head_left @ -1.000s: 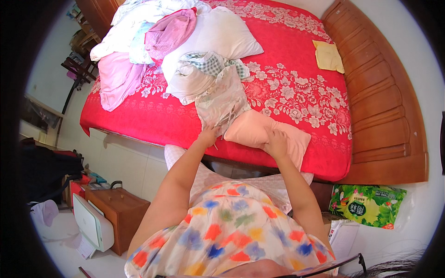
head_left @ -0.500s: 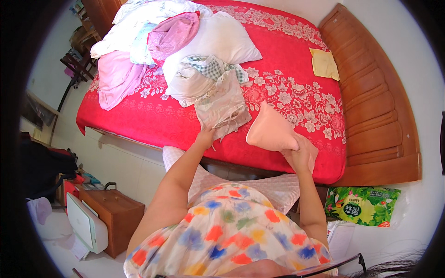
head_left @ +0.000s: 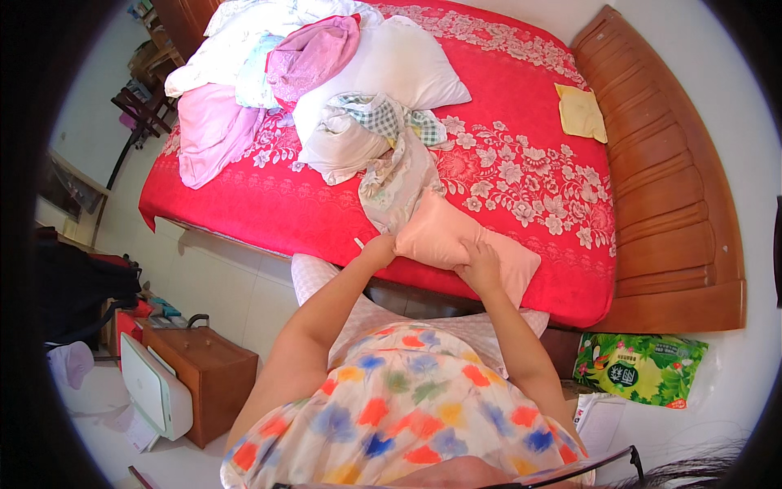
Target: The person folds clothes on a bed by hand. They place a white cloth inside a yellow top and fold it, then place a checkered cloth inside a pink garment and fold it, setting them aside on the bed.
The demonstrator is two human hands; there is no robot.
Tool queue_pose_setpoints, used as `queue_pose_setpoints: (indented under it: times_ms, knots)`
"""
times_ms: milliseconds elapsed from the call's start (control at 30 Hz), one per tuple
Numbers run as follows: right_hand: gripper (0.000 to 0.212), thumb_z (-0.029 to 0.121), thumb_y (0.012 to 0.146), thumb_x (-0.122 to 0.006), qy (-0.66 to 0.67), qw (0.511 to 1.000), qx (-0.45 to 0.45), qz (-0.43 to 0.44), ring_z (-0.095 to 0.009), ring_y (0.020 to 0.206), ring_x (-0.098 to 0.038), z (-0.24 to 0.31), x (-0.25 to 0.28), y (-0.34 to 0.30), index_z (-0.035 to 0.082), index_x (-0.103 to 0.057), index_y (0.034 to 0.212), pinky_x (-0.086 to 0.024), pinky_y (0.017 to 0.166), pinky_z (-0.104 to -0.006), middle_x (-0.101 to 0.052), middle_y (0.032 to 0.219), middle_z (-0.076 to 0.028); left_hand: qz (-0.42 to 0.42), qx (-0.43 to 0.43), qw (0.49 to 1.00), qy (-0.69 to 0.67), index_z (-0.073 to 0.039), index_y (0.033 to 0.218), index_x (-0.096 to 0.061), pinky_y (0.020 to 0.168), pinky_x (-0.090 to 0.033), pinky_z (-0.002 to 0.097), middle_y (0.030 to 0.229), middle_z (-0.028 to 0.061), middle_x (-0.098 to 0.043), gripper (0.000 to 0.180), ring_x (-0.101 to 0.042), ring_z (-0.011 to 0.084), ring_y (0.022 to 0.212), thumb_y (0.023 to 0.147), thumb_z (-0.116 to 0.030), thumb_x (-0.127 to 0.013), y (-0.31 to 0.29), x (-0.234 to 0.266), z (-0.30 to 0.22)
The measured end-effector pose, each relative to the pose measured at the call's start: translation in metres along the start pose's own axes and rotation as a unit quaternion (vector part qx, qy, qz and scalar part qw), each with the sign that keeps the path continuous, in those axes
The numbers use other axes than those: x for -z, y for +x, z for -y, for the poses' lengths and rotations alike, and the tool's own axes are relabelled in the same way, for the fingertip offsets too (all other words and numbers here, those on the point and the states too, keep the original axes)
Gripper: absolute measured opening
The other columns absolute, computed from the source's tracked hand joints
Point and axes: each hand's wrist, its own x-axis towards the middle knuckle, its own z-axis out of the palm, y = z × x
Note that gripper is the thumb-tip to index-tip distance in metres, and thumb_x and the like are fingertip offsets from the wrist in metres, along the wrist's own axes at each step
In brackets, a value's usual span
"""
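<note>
A small pink pillow (head_left: 436, 231) lies along the near edge of the bed, its left end against a crumpled pale patterned pillowcase (head_left: 389, 191). My left hand (head_left: 378, 250) is closed on the near end of that pillowcase, touching the pillow's left corner; a thin white strip pokes out beside the fingers. My right hand (head_left: 481, 266) grips the pillow near its middle, fingers bent into the fabric, which creases under them. Part of the pillowcase's near end is hidden behind the pillow and my left hand.
The bed has a red floral cover (head_left: 521, 175). A white pillow (head_left: 415, 65), pink cloth (head_left: 212, 134) and other bedding are heaped at the far left. A folded yellow cloth (head_left: 581, 112) lies by the wooden headboard (head_left: 664, 171). A brown case (head_left: 208, 367) and white printer (head_left: 155, 387) stand lower left.
My right hand has brought the pink pillow leftward to the pillowcase and shifted its hold from the corner to the middle. The pillowcase is more bunched, and my left hand has moved slightly right.
</note>
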Motion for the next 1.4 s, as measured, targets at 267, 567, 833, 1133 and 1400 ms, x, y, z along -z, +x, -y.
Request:
queue_pose_setpoints:
  times_ms: [267, 567, 833, 1133, 1400]
  knots:
    - [0.08, 0.023, 0.061, -0.081, 0.002, 0.993, 0.04, 0.112, -0.035, 0.131, -0.035, 0.067, 0.003, 0.014, 0.018, -0.047, 0.134, -0.028, 0.105, -0.0564, -0.042, 0.136, -0.015, -0.032, 0.029, 0.991, -0.124, -0.003, 0.105, -0.064, 0.075, -0.05, 0.0417, 0.091, 0.0208, -0.063, 0.03, -0.062, 0.0366, 0.086, 0.079, -0.001, -0.05, -0.009, 0.009, 0.006]
    - [0.048, 0.017, 0.067, -0.071, -0.032, 0.995, 0.087, 0.021, -0.03, 0.116, -0.048, 0.046, -0.07, 0.056, 0.011, -0.058, 0.113, -0.035, 0.096, -0.0519, -0.055, 0.119, -0.011, -0.108, -0.054, 0.988, -0.099, -0.006, 0.099, -0.067, 0.085, -0.048, 0.0385, 0.102, 0.0161, -0.063, 0.022, -0.06, 0.0324, 0.097, 0.081, -0.002, -0.054, -0.011, 0.031, 0.006]
    - [0.033, 0.009, 0.067, -0.063, 0.091, 0.994, 0.017, -0.059, -0.039, 0.095, -0.053, 0.018, -0.001, 0.059, 0.004, -0.058, 0.1, -0.042, 0.084, -0.0454, -0.057, 0.096, -0.018, -0.082, 0.051, 0.994, -0.058, -0.006, 0.096, -0.067, 0.079, -0.049, 0.0402, 0.095, 0.0156, -0.065, 0.022, -0.062, 0.032, 0.092, 0.08, -0.022, -0.068, 0.028, 0.03, -0.014]
    - [0.036, 0.002, 0.063, -0.063, 0.097, 0.993, -0.001, -0.06, -0.039, 0.097, -0.052, 0.015, 0.013, 0.035, 0.002, -0.057, 0.099, -0.042, 0.084, -0.0451, -0.056, 0.099, -0.018, 0.011, 0.093, 0.995, -0.038, -0.007, 0.091, -0.064, 0.076, -0.049, 0.0433, 0.093, 0.017, -0.066, 0.019, -0.063, 0.0339, 0.088, 0.084, -0.024, -0.061, 0.033, 0.018, -0.016]
    - [0.035, 0.002, 0.062, -0.069, 0.19, 0.981, 0.031, -0.031, -0.037, 0.098, -0.053, 0.019, 0.015, 0.008, 0.002, -0.058, 0.095, -0.042, 0.089, -0.0454, -0.057, 0.099, -0.015, -0.16, 0.058, 0.97, -0.175, -0.005, 0.1, -0.054, 0.072, -0.048, 0.0422, 0.089, 0.0195, -0.064, 0.02, -0.063, 0.0367, 0.084, 0.09, -0.022, -0.057, 0.043, 0.027, -0.002]
